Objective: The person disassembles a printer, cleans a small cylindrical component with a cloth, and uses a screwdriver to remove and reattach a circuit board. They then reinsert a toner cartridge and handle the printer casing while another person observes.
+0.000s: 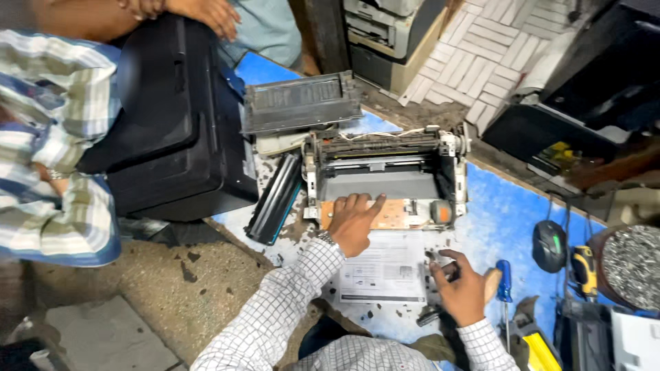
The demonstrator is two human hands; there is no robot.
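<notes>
A stripped-down printer chassis (388, 168) sits on a blue-topped table (509, 206). My left hand (354, 223) lies on the orange-brown circuit board (395, 214) along the chassis's near edge, fingers spread and pointing at the board. My right hand (464, 292) is lower right, beside a printed paper sheet (385, 271), with its fingers curled around a small dark part (434, 269). Exactly what that part is cannot be made out.
A black toner cartridge (275, 199) lies left of the chassis, a grey printer cover (302, 103) behind it. Another person in a plaid shirt (62, 137) holds a black printer (172, 117) at left. A blue screwdriver (504, 282), black mouse (550, 246) and yellow tool (584, 268) lie right.
</notes>
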